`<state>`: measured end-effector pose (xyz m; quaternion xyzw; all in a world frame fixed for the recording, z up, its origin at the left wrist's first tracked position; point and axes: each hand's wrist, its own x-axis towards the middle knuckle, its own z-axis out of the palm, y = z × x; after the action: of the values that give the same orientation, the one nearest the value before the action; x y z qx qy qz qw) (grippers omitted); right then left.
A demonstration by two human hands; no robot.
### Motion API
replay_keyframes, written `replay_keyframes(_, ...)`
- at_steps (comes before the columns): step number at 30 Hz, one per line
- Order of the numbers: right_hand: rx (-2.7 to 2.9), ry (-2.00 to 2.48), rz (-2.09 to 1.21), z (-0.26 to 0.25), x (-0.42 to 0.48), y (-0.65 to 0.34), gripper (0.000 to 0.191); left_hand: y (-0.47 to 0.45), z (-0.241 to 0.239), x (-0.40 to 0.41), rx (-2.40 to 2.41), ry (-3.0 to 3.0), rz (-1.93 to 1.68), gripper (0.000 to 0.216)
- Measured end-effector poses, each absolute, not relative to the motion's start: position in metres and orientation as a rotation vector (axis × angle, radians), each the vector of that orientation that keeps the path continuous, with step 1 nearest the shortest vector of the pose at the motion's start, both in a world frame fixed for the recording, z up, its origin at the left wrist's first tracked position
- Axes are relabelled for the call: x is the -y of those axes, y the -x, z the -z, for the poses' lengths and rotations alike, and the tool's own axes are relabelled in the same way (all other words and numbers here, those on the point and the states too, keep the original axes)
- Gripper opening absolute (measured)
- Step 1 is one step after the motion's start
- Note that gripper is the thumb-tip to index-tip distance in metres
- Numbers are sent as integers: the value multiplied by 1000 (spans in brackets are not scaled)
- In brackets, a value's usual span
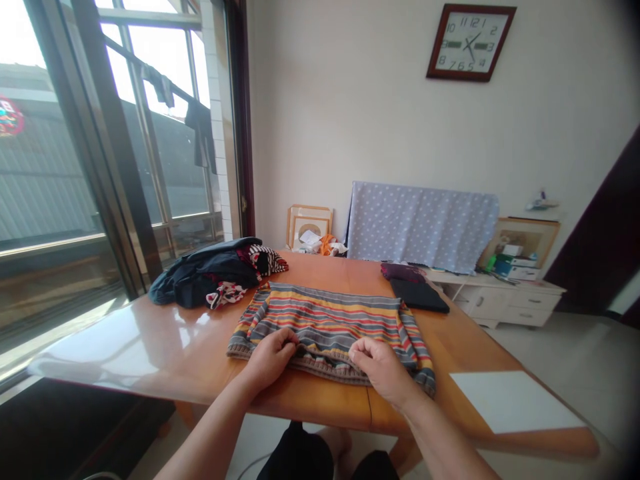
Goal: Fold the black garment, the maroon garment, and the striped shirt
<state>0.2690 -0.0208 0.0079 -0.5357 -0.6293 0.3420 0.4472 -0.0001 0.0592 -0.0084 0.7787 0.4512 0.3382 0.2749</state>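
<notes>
A striped knit sweater (330, 320) in grey, red, yellow and blue lies flat on the orange wooden table (160, 340), sleeves folded in. My left hand (270, 357) is closed on the near hem at its left part. My right hand (381, 365) pinches the same hem further right. Both forearms reach in from the bottom of the view.
A heap of dark and patterned clothes (210, 273) sits at the table's far left. Folded dark garments (417, 290) lie at the far right. A white sheet (515, 400) rests near the right front edge. Behind stand a low white cabinet (500, 300) and a dotted cloth (420, 227).
</notes>
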Motion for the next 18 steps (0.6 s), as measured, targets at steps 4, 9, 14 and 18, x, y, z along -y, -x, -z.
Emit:
replay_keyframes(4,1359,1144,-1126,-15,36,-272,25,-1,8,-58,-1201,-2100,-926,14)
replay_keyframes(9,1150,990,-1354,-21,48,-270,28,-2,6,-57,-1210,-2092,-929,15)
replay_keyframes(14,1261,991,-1437,-32,64,-269,23,-1,9,-59,-1218,-2092,-924,15)
replay_keyframes(18,1774,1128,-1711,-37,87,-266,33,-2,12,-60,-1196,-2069,-956,16)
